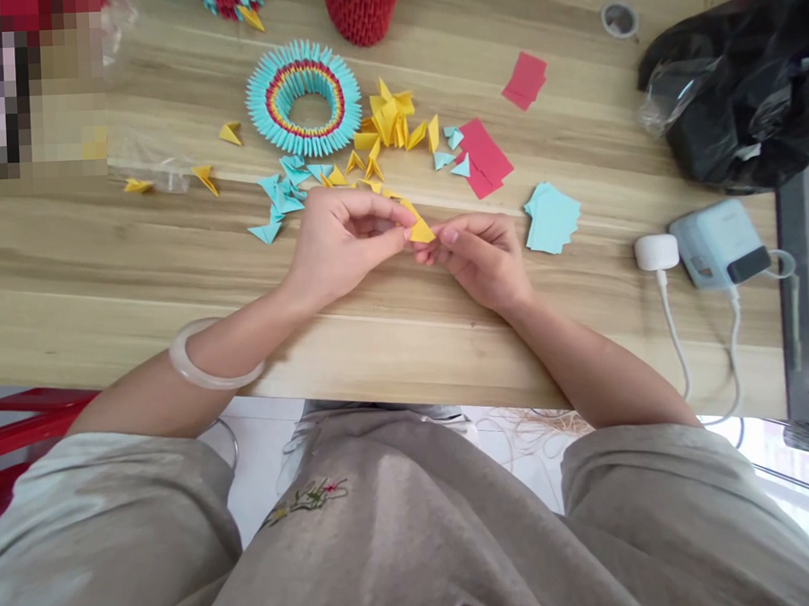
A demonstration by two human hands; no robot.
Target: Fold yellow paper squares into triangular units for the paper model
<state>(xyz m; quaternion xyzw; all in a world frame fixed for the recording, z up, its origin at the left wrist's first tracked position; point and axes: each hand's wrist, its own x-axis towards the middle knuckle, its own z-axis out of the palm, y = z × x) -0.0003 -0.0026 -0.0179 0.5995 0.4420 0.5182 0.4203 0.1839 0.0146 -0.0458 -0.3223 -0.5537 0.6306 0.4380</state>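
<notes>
Basically a light wood-grain worktop (142, 288), w/ a round metal-rimmed hole (619, 20) near the far R corner; pale floor (263, 439) below, plus part of a red stool (34, 410) at L. Far R: 1 black bag (744, 100), 1 white adapter (655, 253), 1 pale-blue box (716, 240), 2 white cables (674, 327). Paper bits, approx. count: 1 spiky blue ring (258, 104) w/ red & yellow inner bands; 1 red folded-paper piece (363, 14) and 1 blue-and-red piece (234, 2), both cut off at top edge; 2 red paper stacks (484, 161); 1 blue paper stack (552, 218); 3 small blue triangles (454, 138) by the nearer red stack; 4 stray yellow folds (231, 132) at L. Yellow pile (391, 111) and blue pile (283, 197) overlap, can't count. 1 yellow piece (421, 232) is between the hands, just this side of the piles: L hand (338, 239) has fingers pinched on its L end, R hand (489, 259) has thumb & fingers narrow on its R tip. 1 pale bangle (180, 359), L forearm.
</notes>
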